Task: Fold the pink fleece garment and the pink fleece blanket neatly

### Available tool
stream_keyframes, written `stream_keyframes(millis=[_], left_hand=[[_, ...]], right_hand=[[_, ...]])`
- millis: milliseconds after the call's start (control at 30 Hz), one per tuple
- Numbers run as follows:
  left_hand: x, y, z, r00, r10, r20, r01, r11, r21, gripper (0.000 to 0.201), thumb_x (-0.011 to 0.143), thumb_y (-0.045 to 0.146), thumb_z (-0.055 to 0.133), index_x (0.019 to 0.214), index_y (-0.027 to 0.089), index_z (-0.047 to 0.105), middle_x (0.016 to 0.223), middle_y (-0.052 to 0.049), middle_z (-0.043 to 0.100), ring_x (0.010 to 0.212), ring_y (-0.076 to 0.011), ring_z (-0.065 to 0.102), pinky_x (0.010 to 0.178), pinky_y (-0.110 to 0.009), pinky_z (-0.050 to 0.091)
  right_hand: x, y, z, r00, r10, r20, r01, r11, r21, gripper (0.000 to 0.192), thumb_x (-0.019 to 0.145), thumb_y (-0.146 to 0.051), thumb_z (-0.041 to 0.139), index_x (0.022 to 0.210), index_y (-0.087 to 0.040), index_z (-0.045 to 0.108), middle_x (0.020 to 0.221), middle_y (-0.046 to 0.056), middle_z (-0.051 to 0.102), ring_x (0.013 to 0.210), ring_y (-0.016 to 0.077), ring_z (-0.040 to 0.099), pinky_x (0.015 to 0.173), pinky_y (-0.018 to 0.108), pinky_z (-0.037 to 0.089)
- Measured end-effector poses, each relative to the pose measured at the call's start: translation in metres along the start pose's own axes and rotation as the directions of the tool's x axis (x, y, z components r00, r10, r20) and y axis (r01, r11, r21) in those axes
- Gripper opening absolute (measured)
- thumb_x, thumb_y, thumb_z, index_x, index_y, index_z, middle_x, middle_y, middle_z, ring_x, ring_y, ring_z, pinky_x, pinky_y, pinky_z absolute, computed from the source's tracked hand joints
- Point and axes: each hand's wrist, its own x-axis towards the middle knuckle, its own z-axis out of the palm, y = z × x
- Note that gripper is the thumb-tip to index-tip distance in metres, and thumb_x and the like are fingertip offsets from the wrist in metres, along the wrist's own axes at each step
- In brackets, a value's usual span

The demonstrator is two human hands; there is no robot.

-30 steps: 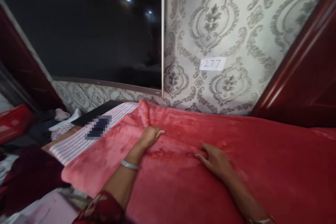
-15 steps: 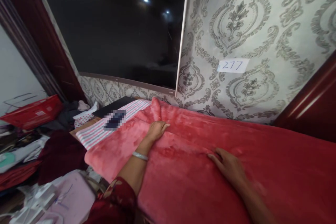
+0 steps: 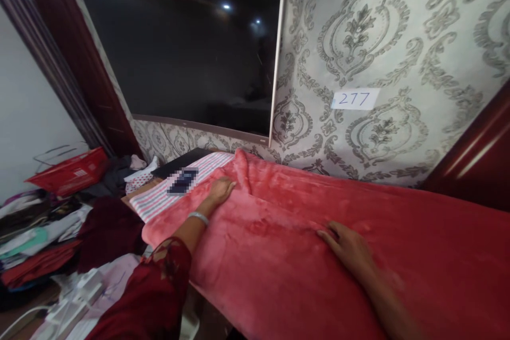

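Both palms are down flat on the red plush blanket (image 3: 319,255), which is spread across the table. The left hand (image 3: 220,189) presses, fingers open, beside a raised fold by the striped cloth (image 3: 159,202); the right hand (image 3: 348,247) lies splayed mid-blanket, pinning it taut.

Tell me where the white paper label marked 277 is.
In the head view, the white paper label marked 277 is stuck on the grey patterned wallpaper, right of the dark screen, above the red fleece blanket.

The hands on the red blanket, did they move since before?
The left hand slid left along the red blanket, away from the raised fold and toward the striped cloth. The right hand stayed flat on the blanket. Nothing was picked up or let go.
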Motion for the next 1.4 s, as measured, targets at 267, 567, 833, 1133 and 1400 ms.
stream_keyframes(millis=[267,567,833,1133,1400], left_hand=[[0.01,-0.011,-0.019,0.989,-0.145,-0.021,0.146,0.986,0.083,0.062,0.101,0.05,0.023,0.091,0.014,0.073,0.1,-0.018,0.074,0.097,-0.0284,0.068,0.084,-0.034,0.045],[0.001,-0.011,-0.024,0.983,-0.153,0.106,0.139,0.982,0.129,0.054,0.099,0.045,0.032,0.094,0.014,0.075,0.099,-0.016,0.075,0.098,-0.0307,0.069,0.085,-0.037,0.048],[-0.006,0.023,-0.042,0.996,-0.063,0.063,0.06,0.997,0.051,0.038,0.095,0.043,0.057,0.119,0.015,0.063,0.119,-0.01,0.065,0.104,-0.0244,0.064,0.089,-0.043,0.054],[-0.003,0.169,-0.003,0.926,0.364,0.101,-0.349,0.926,-0.144,0.033,0.1,0.034,0.039,0.095,0.017,0.067,0.097,-0.009,0.07,0.093,-0.0211,0.064,0.087,-0.033,0.049],[-0.03,0.232,0.051,0.785,0.617,-0.056,-0.613,0.76,-0.216,0.037,0.099,0.036,0.034,0.082,0.02,0.062,0.087,-0.01,0.068,0.083,-0.0241,0.063,0.08,-0.038,0.049]], right_hand=[[0.0,0.001,0.001,0.995,-0.077,-0.07,0.076,0.997,-0.012,0.05,0.092,-0.065,0.041,0.08,-0.022,0.064,0.077,0.007,0.071,0.07,0.0232,0.067,0.061,0.031,0.043],[0.003,0.003,0.004,0.988,-0.121,-0.094,0.117,0.992,-0.05,0.04,0.095,-0.053,0.046,0.076,-0.021,0.06,0.075,0.006,0.067,0.067,0.0192,0.062,0.061,0.028,0.041],[0.007,0.0,0.004,0.995,-0.068,-0.075,0.062,0.995,-0.077,0.026,0.091,-0.038,0.061,0.074,-0.02,0.056,0.075,0.003,0.064,0.068,0.0163,0.057,0.062,0.026,0.035],[0.012,-0.008,-0.003,0.997,-0.04,-0.06,0.04,0.999,-0.012,0.02,0.09,-0.033,0.066,0.078,-0.019,0.058,0.078,0.002,0.063,0.071,0.015,0.054,0.065,0.026,0.034],[0.018,-0.011,-0.008,0.997,-0.022,-0.071,0.018,0.998,-0.055,0.016,0.09,-0.032,0.067,0.082,-0.019,0.062,0.083,0.002,0.064,0.076,0.015,0.055,0.068,0.026,0.037]])
